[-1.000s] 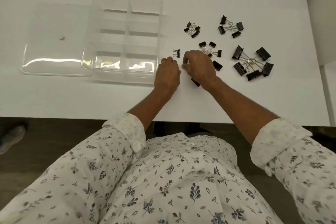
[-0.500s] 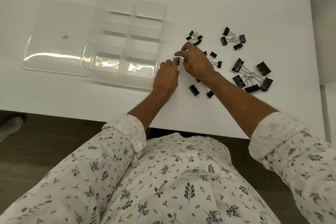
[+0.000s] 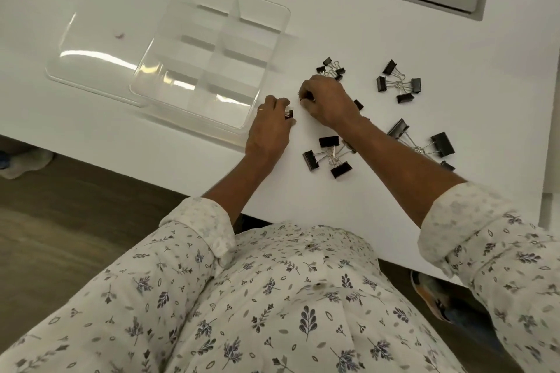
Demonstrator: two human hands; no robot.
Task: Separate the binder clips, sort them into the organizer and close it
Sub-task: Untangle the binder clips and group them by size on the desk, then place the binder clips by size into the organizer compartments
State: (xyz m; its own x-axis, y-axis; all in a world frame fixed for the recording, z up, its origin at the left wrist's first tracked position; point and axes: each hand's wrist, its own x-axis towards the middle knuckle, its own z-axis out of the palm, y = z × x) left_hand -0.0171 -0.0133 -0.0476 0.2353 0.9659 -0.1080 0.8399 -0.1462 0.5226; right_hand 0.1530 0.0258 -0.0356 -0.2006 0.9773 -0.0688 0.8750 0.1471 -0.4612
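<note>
Separating, that's my step: the open organizer (image 3: 194, 118) on the left holds no clips yet, my left hand (image 3: 268, 130) pinches a small clip (image 3: 290, 114) beside its near corner, my right hand (image 3: 328, 103), just apart, curls round what looks like a second small clip (image 3: 306, 96), linked bunches (image 3: 398, 85) wait further right, and next I'd drop mine into a compartment.

Shirt (image 3: 272, 297): white, small grey-blue leaf and sprig print.
Sleeves (image 3: 100, 306): same cloth, cuffs (image 3: 200, 227) rolled back on both forearms.
Ring (image 3: 260, 110): thin band, left hand (image 3: 268, 133).
</note>
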